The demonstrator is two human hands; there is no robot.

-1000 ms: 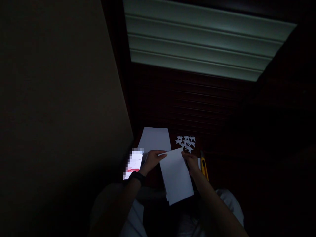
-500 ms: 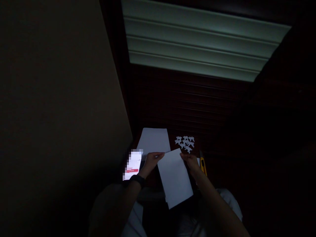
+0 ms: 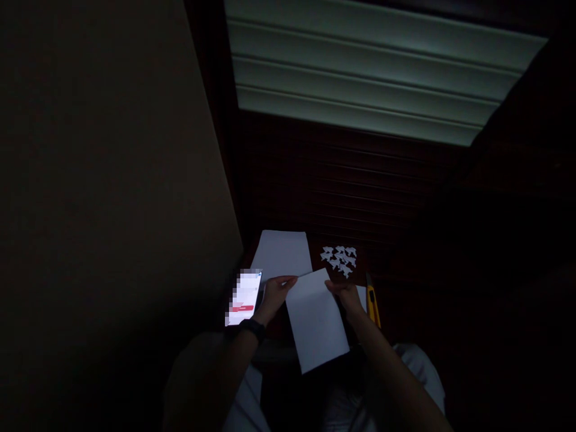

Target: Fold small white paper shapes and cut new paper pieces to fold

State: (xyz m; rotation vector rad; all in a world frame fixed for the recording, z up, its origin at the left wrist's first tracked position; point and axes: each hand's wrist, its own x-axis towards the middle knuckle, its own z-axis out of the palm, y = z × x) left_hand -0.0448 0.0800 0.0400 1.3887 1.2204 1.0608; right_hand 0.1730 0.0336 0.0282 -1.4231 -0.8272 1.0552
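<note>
Sliding a touch toward 9 o'clock goes the paper, and the lower layer that peeked out at its 7 o'clock corner half a second ago is now out of sight. Both hands are on it! Left hand, at 10 o'clock from the paper's middle, pinches the top left corner between thumb and fingers; a dark band circles that wrist. Right hand, between 1 and 2, has its thumb on the top right edge and the fingers folded under — a pinch again, though the underside is hidden. And the paper itself? Tilted a little, its near end reaching past the table toward the lap.

Round the dial now, from that same middle: a white stack lies at 11, a cluster of small white cutouts at 1, just beyond the top edge. At 2, a white scrap shows by the right hand, with a yellow knife just beside it. Between 9 and 10 glows the phone, near the left wrist — bright screen, red bar, everything else dim.
</note>
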